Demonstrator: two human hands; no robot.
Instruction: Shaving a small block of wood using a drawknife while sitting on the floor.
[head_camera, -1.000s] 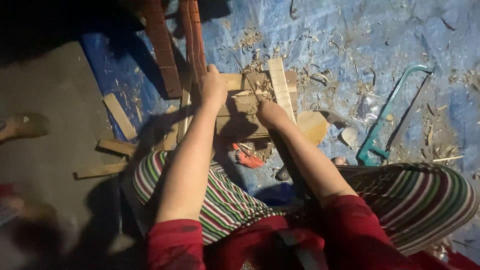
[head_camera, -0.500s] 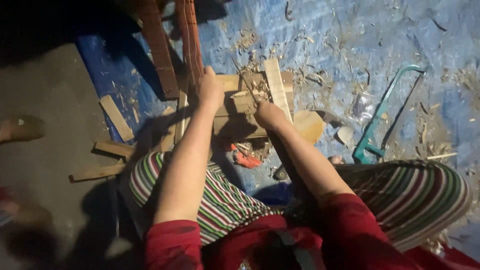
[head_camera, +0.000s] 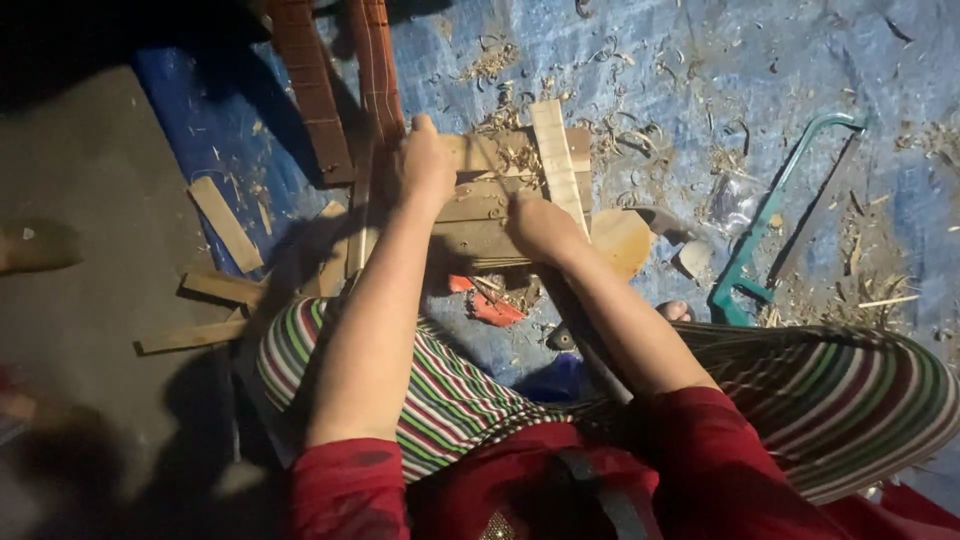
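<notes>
The left hand (head_camera: 425, 165) wraps closed over the edge of the stacked wooden boards (head_camera: 490, 215); the right hand (head_camera: 540, 225) rests fisted on them, possibly gripping something unseen.

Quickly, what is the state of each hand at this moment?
Left hand: closed, gripping the far edge of the flat brown wooden board stack.
Right hand: closed, resting on the same boards; what it holds cannot be told.

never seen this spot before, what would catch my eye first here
Both hands, left hand and right hand, press on a stack of wooden boards at centre. A teal hacksaw lies to the right on the blue tarp, which is strewn with wood shavings.
</notes>
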